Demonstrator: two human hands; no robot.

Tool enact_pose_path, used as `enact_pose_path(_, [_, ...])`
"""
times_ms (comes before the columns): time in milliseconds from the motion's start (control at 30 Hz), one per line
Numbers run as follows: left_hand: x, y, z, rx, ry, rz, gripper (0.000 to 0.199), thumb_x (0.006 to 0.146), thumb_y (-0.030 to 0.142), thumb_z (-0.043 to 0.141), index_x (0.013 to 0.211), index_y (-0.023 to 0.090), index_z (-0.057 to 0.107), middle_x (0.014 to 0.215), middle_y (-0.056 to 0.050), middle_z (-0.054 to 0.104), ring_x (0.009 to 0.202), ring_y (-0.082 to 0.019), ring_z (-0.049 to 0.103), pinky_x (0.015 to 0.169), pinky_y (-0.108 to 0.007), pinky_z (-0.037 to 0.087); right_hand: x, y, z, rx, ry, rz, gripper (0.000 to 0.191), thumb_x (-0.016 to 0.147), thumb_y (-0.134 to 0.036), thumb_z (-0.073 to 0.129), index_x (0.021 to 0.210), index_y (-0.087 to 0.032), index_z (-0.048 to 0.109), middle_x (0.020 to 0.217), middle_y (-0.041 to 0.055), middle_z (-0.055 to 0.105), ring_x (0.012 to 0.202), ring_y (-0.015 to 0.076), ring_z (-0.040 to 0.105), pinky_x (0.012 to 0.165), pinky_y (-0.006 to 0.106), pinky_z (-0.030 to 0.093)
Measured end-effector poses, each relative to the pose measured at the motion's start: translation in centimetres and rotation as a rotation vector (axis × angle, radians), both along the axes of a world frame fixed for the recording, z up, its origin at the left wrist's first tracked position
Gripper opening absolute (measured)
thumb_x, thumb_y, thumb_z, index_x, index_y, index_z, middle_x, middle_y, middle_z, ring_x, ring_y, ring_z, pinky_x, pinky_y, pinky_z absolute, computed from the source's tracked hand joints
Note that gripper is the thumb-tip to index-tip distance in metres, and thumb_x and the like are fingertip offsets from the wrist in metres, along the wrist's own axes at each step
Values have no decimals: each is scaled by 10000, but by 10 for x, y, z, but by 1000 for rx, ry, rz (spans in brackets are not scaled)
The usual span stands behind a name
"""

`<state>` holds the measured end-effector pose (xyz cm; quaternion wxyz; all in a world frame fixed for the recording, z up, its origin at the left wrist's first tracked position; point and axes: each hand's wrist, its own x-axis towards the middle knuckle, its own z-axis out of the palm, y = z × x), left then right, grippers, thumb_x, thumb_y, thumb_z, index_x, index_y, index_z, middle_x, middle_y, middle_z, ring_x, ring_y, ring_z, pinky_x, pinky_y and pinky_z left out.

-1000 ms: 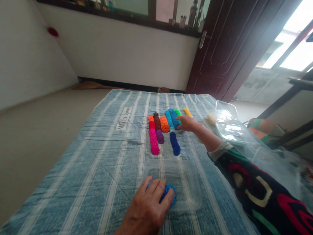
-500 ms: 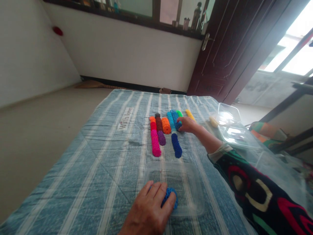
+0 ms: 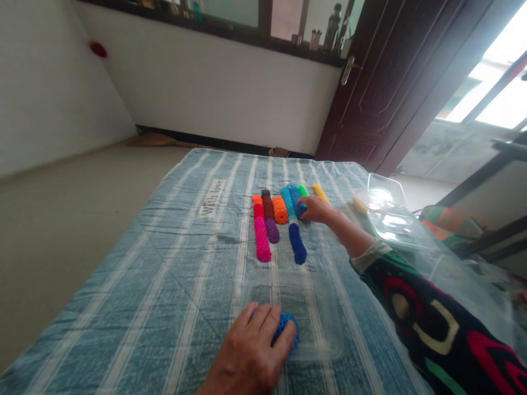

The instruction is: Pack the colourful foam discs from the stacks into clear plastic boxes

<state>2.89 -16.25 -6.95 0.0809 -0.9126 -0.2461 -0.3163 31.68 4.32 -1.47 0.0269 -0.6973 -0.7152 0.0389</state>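
My left hand (image 3: 257,345) is closed around a blue stack of notched discs (image 3: 289,330), which lies in a shallow clear plastic box (image 3: 329,307); the palm hides part of the stack. Farther off, my right hand (image 3: 315,208) has its fingertips closed on the near end of a medium-blue disc stack (image 3: 293,195). Left of it runs a light-blue stack (image 3: 286,197) ending in dark blue (image 3: 298,244). Beside these lie an orange stack (image 3: 280,211), a brown and purple stack (image 3: 267,208) and an orange, red and pink one (image 3: 262,238). Green discs (image 3: 302,190) show behind my fingers.
A yellow stack (image 3: 320,193) lies beyond my right hand. Clear plastic boxes (image 3: 397,227) stand along the right side of the striped cloth (image 3: 164,263). Behind are a white wall (image 3: 218,88) and a dark red door (image 3: 382,71).
Both hands stay almost in place, on the same blue stacks. The view has shifted very slightly.
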Motion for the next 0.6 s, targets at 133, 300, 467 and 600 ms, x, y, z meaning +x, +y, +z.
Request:
enact_pose_path(133, [2,-1,-4,-10,-3,0,276,939,192,381,1073,216,620,1057,-95,653,957,-241,587,882,-438,465,0,2,-1,0,0,-3,518,696,-283,764,1198,-243,645,1083,74,695,1005,259,637,770,273,467])
enact_pose_path(300, [2,-2,-7,-23,-3,-6,285,915,151,391,1082,213,613,1057,-106,646,943,-249,588,849,-440,478,2,4,-1,0,2,-9,517,686,-293,767,1184,-230,645,1078,80,693,996,256,639,752,267,468])
enact_pose_path(467, [1,-2,-8,-35,4,-6,267,905,171,428,1099,217,606,1071,-102,640,964,-244,580,869,-441,475,1,4,-1,1,5,-20,497,679,-288,768,1156,-212,647,1077,90,692,990,257,640,735,264,467])
enact_pose_path(600, [1,-2,-7,-22,1,-7,270,919,184,405,1091,210,612,1059,-103,637,959,-240,571,868,-441,478,0,4,-2,7,3,-32,487,679,-275,761,1148,-211,648,1063,89,696,978,255,643,730,266,468])
